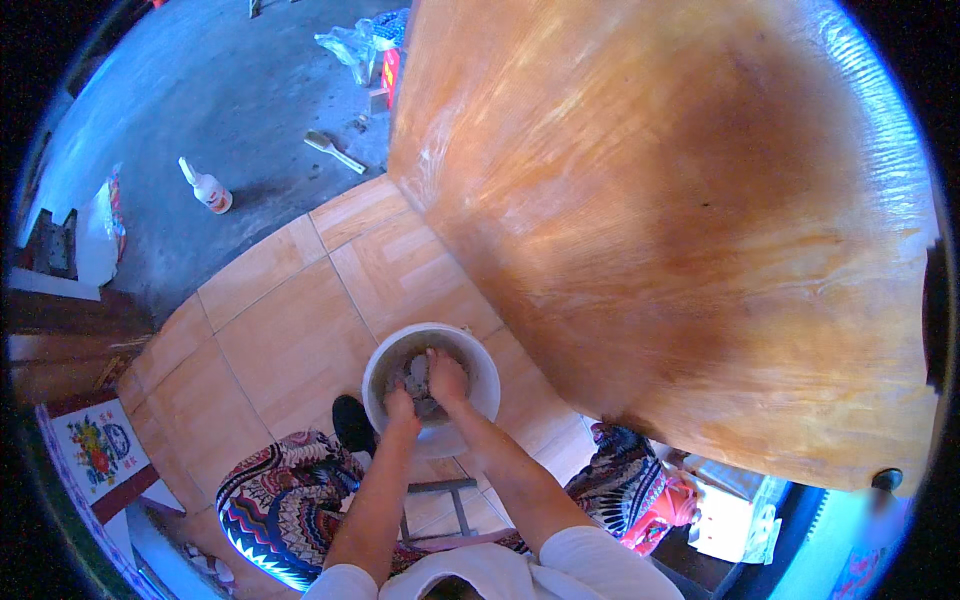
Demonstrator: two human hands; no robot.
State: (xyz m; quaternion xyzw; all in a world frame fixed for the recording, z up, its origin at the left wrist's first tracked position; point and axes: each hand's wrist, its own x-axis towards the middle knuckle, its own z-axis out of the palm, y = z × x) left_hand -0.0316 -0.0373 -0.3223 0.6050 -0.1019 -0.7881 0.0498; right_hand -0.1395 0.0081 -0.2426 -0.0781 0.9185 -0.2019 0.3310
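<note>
Between my knees stands a white bucket point(487, 385), and both my hands reach down inside it. A wet grey cloth point(419, 372) lies bunched up in the bucket, in what looks like murky water. My left hand point(400, 403) grips the cloth at its near left side, with the fingertips partly hidden. My right hand point(447, 378), a little farther in and to the right, has its fingers closed on the same cloth. The two hands are close together but apart.
A large brown wooden panel point(640, 220) rises on the right. Beyond the tiled floor point(285, 330), on grey concrete, lie a brush point(335, 150), a white spray bottle point(207, 188) and a plastic bag point(352, 48). My dark shoe point(353, 424) is beside the bucket.
</note>
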